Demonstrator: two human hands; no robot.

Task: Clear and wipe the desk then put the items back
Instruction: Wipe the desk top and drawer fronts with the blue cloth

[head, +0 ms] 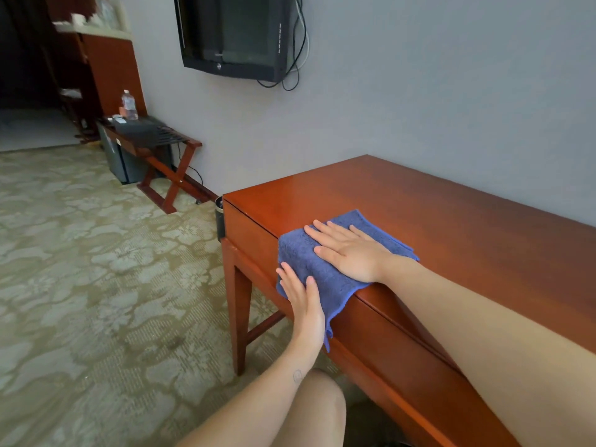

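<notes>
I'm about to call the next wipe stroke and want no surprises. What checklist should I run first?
1. Visible top of desk bare of items: ok.
2. Flat right hand on blue cloth: ok.
3. Flat left hand pressing the cloth's overhang against the front edge: ok.
4. Cloth wholly on top: not ok, part hangs over the front.
5. Far right end of desk bare: cannot tell, out of frame.

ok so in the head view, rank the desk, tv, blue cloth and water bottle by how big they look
1. desk
2. tv and blue cloth: about alike, and the cloth is nearer, so unranked
3. water bottle, far off
</notes>
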